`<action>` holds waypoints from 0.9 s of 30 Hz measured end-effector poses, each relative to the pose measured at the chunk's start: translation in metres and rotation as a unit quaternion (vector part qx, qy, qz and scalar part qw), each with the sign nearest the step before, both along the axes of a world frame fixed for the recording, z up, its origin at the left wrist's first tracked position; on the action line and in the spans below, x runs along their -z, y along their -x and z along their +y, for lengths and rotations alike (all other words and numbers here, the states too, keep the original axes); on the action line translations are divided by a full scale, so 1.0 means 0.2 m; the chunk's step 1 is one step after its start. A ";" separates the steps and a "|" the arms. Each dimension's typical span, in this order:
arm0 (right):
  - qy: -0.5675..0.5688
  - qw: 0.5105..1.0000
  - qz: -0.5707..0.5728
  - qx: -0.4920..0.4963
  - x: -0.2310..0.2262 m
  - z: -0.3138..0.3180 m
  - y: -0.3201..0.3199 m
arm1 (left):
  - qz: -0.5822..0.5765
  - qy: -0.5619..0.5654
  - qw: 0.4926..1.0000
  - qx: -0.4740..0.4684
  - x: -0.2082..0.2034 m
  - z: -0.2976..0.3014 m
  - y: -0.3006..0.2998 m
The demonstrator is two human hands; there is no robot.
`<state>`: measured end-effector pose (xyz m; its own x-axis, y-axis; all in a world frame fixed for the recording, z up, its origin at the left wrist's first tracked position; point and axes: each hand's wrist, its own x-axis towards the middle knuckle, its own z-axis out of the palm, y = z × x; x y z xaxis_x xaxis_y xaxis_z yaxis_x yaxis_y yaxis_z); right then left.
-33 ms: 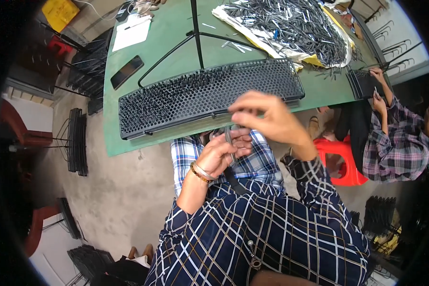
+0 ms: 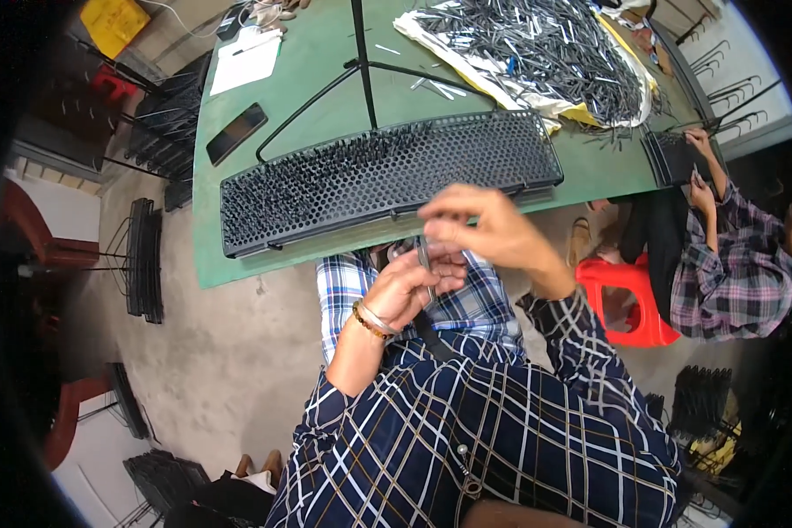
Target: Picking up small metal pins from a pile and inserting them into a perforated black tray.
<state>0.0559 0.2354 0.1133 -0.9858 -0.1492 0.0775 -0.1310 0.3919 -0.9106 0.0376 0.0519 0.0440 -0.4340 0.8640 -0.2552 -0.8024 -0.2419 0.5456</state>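
Note:
My left hand (image 2: 403, 289), with a beaded bracelet at the wrist, is palm up below the table edge. Its fingers are closed around several slim dark grey sticks (image 2: 425, 261). Just above and to the right hovers my right hand (image 2: 480, 231), bent at the fingers and smeared by motion. Its thumb is close to the top of the sticks; whether it pinches one is unclear. Beyond both hands lies a long black perforated rack (image 2: 431, 167) on a black wire stand (image 2: 366, 92). Short dark pieces (image 2: 277, 189) stand upright in its left and far holes.
A heap of dark and silvery sticks (image 2: 546, 62) lies on a white sack at the far right of the green table (image 2: 304, 44). A phone (image 2: 237, 134) and paper (image 2: 246, 63) lie left. At right, a person (image 2: 726, 273) handles another black rack beside a red stool (image 2: 623, 299).
My right hand has dropped slightly toward my left hand. The left hand still grips the sticks in nearly the same place.

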 end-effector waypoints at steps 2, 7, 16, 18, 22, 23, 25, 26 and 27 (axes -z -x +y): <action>0.060 0.998 -0.008 -0.028 0.19 0.01 -0.03 | -0.018 0.019 1.000 0.005 -0.02 0.03 -0.02; 0.151 0.986 -0.064 -0.027 0.28 0.10 -0.12 | -0.051 0.030 0.998 0.012 0.02 0.13 -0.06; 0.291 0.937 -0.077 0.175 0.37 0.33 -0.20 | 0.033 0.152 0.986 0.065 0.09 0.39 0.01; 0.272 0.941 -0.057 0.192 0.34 0.35 -0.20 | 0.096 0.182 0.978 0.018 0.10 0.42 0.02; 0.214 0.949 -0.060 0.223 0.31 0.34 -0.18 | 0.171 0.178 0.969 0.027 0.10 0.43 0.03; 0.203 0.950 -0.072 0.225 0.31 0.33 -0.18 | 0.186 0.174 0.967 0.024 0.11 0.43 0.04; 0.186 0.952 -0.086 0.226 0.29 0.29 -0.14 | 0.180 0.174 0.968 0.020 0.13 0.37 0.06; 0.150 0.962 -0.060 0.221 0.26 0.27 -0.10 | 0.177 0.178 0.968 0.017 0.13 0.35 0.07; 0.113 0.970 -0.033 0.215 0.25 0.24 -0.07 | 0.173 0.173 0.969 0.015 0.13 0.32 0.08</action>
